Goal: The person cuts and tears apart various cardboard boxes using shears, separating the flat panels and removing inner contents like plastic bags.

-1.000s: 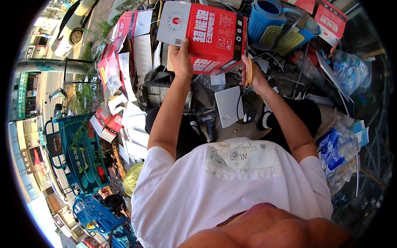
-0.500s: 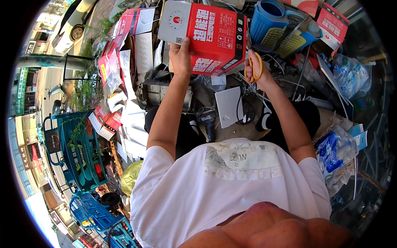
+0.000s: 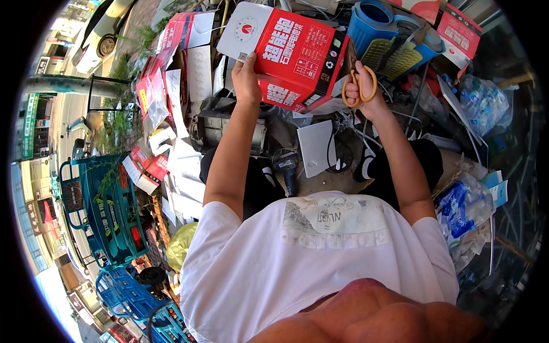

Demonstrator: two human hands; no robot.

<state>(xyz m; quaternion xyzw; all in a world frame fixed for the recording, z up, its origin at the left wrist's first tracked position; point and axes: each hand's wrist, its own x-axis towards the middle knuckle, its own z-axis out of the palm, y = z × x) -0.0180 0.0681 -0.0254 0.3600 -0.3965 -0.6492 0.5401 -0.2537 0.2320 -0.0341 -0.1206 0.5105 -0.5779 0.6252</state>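
Observation:
A red cardboard box [image 3: 303,54] with a pale grey panel is held up in front of me, tilted. My left hand [image 3: 246,80] grips its near left edge, thumb on the grey panel. At the box's right end, my right hand [image 3: 366,94] is closed on a pair of scissors [image 3: 374,86] with orange-yellow handles. Their blades are mostly hidden by the hand and the box, so I cannot tell whether they touch the cardboard.
A blue plastic container [image 3: 372,23] stands beyond my right hand. Below the box lie a cordless drill [image 3: 287,166] and a white panel [image 3: 316,148]. Torn red boxes [image 3: 163,74] pile up at left, plastic bags [image 3: 483,103] at right. A teal cart [image 3: 106,208] stands far left.
The box has turned clockwise, its right end dropping nearer to me. My right hand has shifted slightly right with the scissors. My left hand keeps its grip.

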